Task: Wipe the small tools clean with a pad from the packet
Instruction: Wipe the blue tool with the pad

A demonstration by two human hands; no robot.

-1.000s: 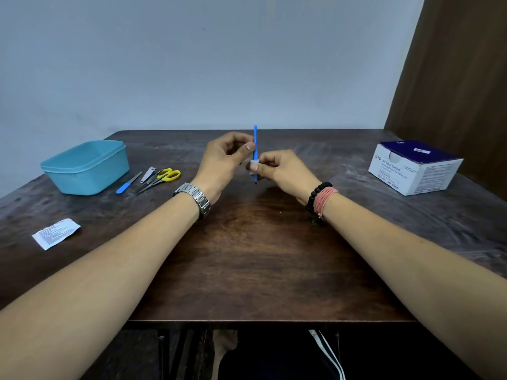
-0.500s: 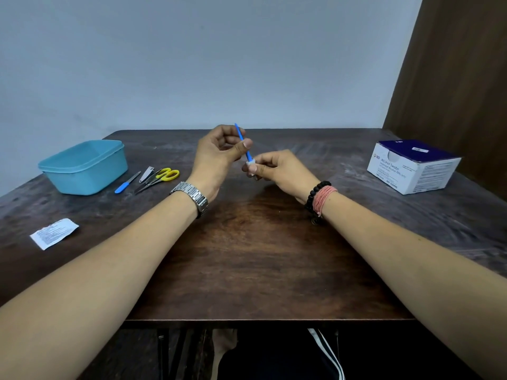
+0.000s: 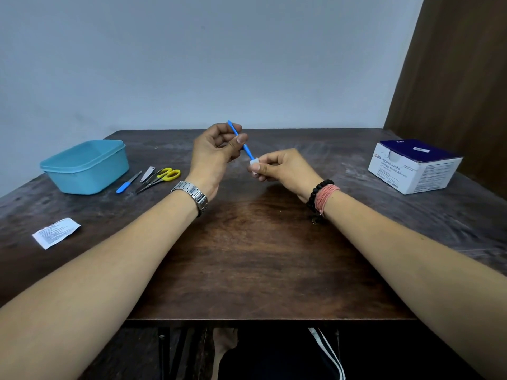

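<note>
Blue stick (image 3: 241,139) pinched in left hand (image 3: 212,153); right hand (image 3: 282,168) pinches pad (image 3: 254,162) around its tip. At middle left, nail file (image 3: 128,182), clipper (image 3: 148,173) and scissors (image 3: 162,177) wait, seemingly unwiped.

We hold both forearms out over the table (image 3: 247,270), left hand (image 3: 212,157) and right hand (image 3: 282,168) raised close together, fingers curled in pinching grips.

A dark wooden table (image 3: 247,256) is carrying everything. Left of the left hand (image 3: 211,157), a teal tub (image 3: 85,167) is sitting beside a blue-handled file (image 3: 128,182), nail clippers (image 3: 147,173) and yellow-handled scissors (image 3: 162,177). Nearer the person, a torn white packet (image 3: 56,233) is lying flat. Well right of the right hand (image 3: 282,168), a swab box (image 3: 414,165) is resting.
</note>
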